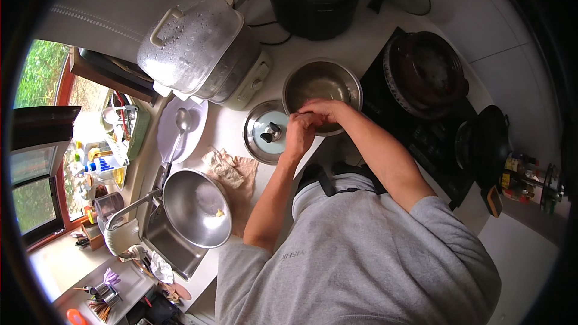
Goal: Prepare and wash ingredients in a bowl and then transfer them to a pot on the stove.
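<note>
A stainless steel bowl (322, 80) with what looks like liquid in it stands at the counter's edge. My left hand (303, 132) and my right hand (326, 111) meet over its near rim, fingers bent and overlapping. Whatever lies between the fingers is hidden. Left of the bowl, partly under it or beside it, a glass pot lid (266, 144) with a steel rim and black knob lies on the counter. A crumpled cloth (224, 167) is spread nearer the sink.
At the left, a second steel bowl (192, 207) with a small yellowish piece rests over the sink (174, 239). A spoon (182, 119) lies on a white plate (198, 117). A steamer (194, 49) and black appliance (316, 0) stand behind; a lidded brown pot (424, 70) sits on the black cooktop (417, 137).
</note>
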`<action>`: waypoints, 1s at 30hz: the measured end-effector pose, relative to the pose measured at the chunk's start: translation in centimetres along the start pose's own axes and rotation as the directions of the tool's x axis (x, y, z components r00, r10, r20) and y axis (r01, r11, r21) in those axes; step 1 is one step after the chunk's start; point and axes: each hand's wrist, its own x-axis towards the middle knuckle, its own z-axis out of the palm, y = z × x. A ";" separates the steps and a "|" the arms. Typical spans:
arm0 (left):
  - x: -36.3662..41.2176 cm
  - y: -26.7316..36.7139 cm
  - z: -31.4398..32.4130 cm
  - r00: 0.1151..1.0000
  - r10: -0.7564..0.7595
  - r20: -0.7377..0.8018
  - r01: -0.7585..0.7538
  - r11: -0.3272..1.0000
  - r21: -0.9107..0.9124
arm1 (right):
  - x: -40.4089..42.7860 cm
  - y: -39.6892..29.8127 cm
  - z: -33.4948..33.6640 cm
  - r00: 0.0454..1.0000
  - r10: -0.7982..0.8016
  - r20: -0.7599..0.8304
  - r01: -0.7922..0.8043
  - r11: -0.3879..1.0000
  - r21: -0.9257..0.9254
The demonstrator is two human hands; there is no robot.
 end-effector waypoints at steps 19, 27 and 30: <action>0.5 1.8 1.4 0.924 0.282 -0.257 -0.274 0.959 0.068 | 0.0 2.2 -0.9 0.957 -0.124 0.262 -0.014 0.882 0.471; 0.6 3.6 1.0 0.915 0.257 -0.312 -0.270 0.963 0.001 | -1.0 0.8 -0.2 0.986 -0.168 -0.023 0.149 0.796 0.586; 0.6 4.0 0.2 0.908 0.200 -0.369 -0.209 0.978 0.016 | -3.2 -0.4 -0.7 0.981 -0.168 -0.098 0.193 0.776 0.601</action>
